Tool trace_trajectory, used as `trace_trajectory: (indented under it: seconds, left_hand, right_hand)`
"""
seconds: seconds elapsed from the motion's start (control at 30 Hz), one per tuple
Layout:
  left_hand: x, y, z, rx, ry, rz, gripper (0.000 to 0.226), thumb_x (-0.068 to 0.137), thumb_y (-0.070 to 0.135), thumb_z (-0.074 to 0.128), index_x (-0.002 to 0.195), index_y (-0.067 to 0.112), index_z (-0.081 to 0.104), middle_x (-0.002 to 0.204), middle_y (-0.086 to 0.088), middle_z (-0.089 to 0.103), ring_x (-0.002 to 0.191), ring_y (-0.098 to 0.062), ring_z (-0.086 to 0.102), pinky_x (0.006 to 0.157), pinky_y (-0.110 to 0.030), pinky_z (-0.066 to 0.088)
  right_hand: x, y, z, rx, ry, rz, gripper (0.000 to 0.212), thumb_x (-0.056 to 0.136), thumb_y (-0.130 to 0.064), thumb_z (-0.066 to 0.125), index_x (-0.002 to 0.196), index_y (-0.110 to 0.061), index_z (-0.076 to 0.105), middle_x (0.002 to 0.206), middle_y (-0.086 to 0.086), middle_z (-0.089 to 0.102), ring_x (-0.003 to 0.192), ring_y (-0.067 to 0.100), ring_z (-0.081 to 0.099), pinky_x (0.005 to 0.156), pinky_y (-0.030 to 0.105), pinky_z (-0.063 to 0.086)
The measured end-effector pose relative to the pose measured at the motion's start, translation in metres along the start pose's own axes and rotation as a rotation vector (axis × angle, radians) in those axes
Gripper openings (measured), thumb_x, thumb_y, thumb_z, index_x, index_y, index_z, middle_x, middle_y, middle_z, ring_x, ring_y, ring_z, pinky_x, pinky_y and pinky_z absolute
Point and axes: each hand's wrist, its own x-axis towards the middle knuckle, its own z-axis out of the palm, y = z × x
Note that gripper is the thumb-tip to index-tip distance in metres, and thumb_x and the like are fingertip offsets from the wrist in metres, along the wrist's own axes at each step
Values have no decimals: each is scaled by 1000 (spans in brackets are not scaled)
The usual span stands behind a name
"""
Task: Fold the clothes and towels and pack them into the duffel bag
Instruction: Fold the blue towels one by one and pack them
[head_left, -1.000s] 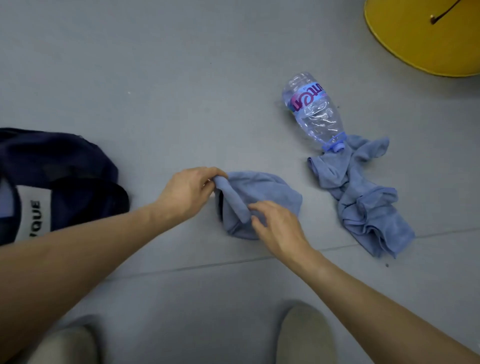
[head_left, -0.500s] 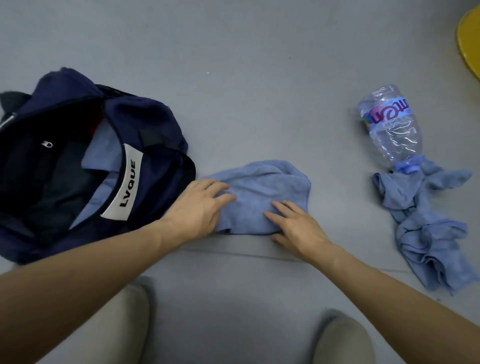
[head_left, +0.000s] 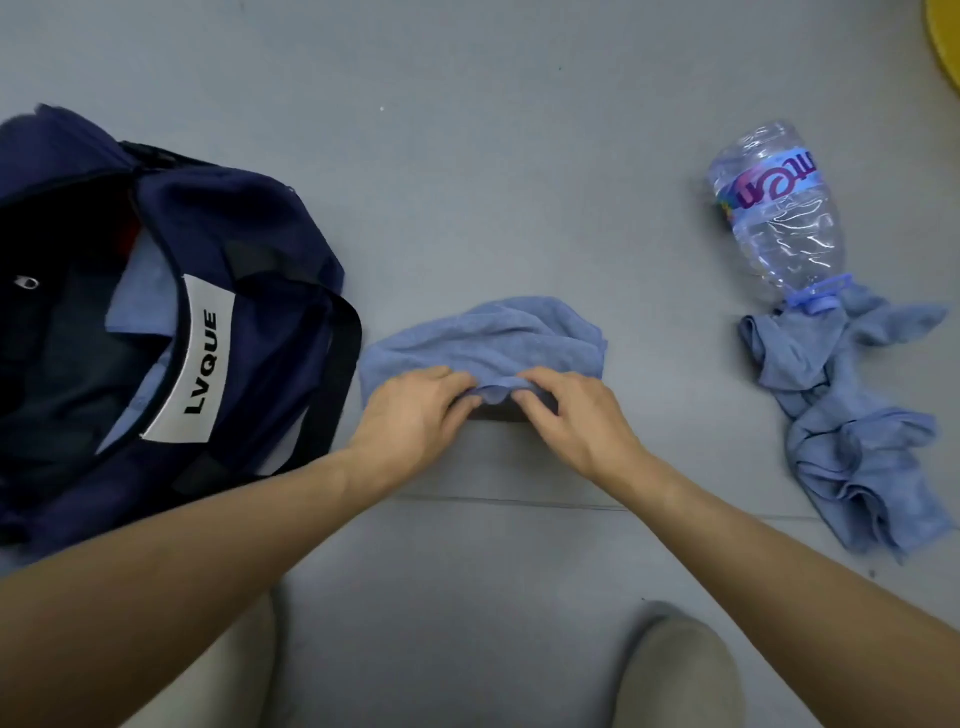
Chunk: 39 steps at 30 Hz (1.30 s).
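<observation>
The open bag (head_left: 249, 249) lies at 9 o'clock from the towel (head_left: 493, 332), its black strap (head_left: 340, 364) just beside the towel's left edge, with blue and dark fabric inside. The left hand (head_left: 410, 415) and right hand (head_left: 576, 415) sit side by side at the towel's 6 o'clock edge, fingers curled, each pinching that bunched edge. At 2 o'clock a clear bottle (head_left: 774, 218) lies on its side, cap end resting on a crumpled towel (head_left: 841, 426) at 3 o'clock, well apart.
</observation>
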Motion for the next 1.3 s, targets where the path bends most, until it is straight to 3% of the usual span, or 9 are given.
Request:
trace_trajectory:
  seconds: [0.1, 0.33, 0.47, 0.63, 0.77, 0.97, 1.07, 1.17, 1.3]
  left_hand:
    - [13, 5, -23, -141, 35, -89, 19, 99, 32, 54, 81, 31, 53, 63, 13, 53, 62, -5, 49, 56, -22, 29]
    - [33, 10, -79, -341, -22, -160, 14, 97, 36, 55, 90, 30, 66, 79, 14, 67, 75, -3, 61, 66, -23, 46]
    - [33, 18, -112, -248, -114, -139, 9, 96, 35, 57, 93, 33, 65, 82, 19, 65, 78, -1, 60, 69, -28, 46]
    - [41, 66, -175, -254, -110, 18, 18, 91, 29, 62, 106, 39, 67, 100, 22, 69, 86, 4, 64, 82, -25, 51]
    - [45, 103, -238, -284, 14, 54, 18, 90, 26, 65, 103, 37, 71, 94, 22, 72, 84, 2, 67, 79, -23, 47]
    - [26, 150, -329, -345, 45, 153, 26, 82, 35, 79, 106, 39, 70, 100, 22, 71, 89, -3, 68, 83, -26, 53]
    - [16, 174, -357, -360, 149, 157, 25, 81, 35, 80, 103, 38, 69, 98, 20, 70, 88, -1, 67, 83, -29, 53]
    - [8, 194, -383, -461, 166, 151, 31, 80, 38, 82, 108, 37, 67, 107, 18, 69, 97, -1, 66, 90, -32, 55]
    - [0, 213, -412, -367, 184, 174, 35, 81, 37, 78, 113, 40, 62, 108, 20, 67, 102, -3, 63, 92, -36, 54]
  right_hand:
    - [-1, -13, -16, 87, 45, 25, 11, 96, -32, 54, 97, -27, 63, 81, -9, 63, 72, 15, 54, 65, 33, 45]
    - [-2, -22, -52, -48, 29, -39, 23, 89, -27, 58, 111, -31, 52, 106, -13, 67, 87, 22, 61, 74, 38, 50]
    - [-4, -30, -74, 119, 49, 24, 3, 90, -29, 63, 92, -29, 60, 82, -14, 65, 77, 14, 58, 71, 31, 47]
    - [5, -75, -135, 248, 71, -42, 23, 93, -37, 62, 71, -30, 64, 65, -13, 61, 63, 4, 53, 60, 24, 40]
    - [8, -117, -196, 227, 137, -142, 37, 93, -45, 52, 73, -15, 61, 64, 3, 56, 64, 21, 49, 62, 38, 42]
    - [-8, -173, -280, 178, 163, -175, 38, 96, -40, 55, 63, -22, 59, 54, -8, 48, 58, 11, 43, 57, 31, 34]
    - [-18, -198, -312, 348, 176, -151, 47, 94, -41, 63, 55, -19, 51, 49, -11, 38, 53, 10, 34, 54, 29, 28]
    - [-26, -220, -336, 476, 196, -139, 44, 88, -45, 70, 60, -14, 59, 55, -9, 47, 57, 9, 41, 59, 28, 33]
    - [-36, -244, -363, 590, 237, -136, 45, 76, -52, 76, 55, -20, 53, 61, 2, 47, 64, 17, 47, 63, 42, 43]
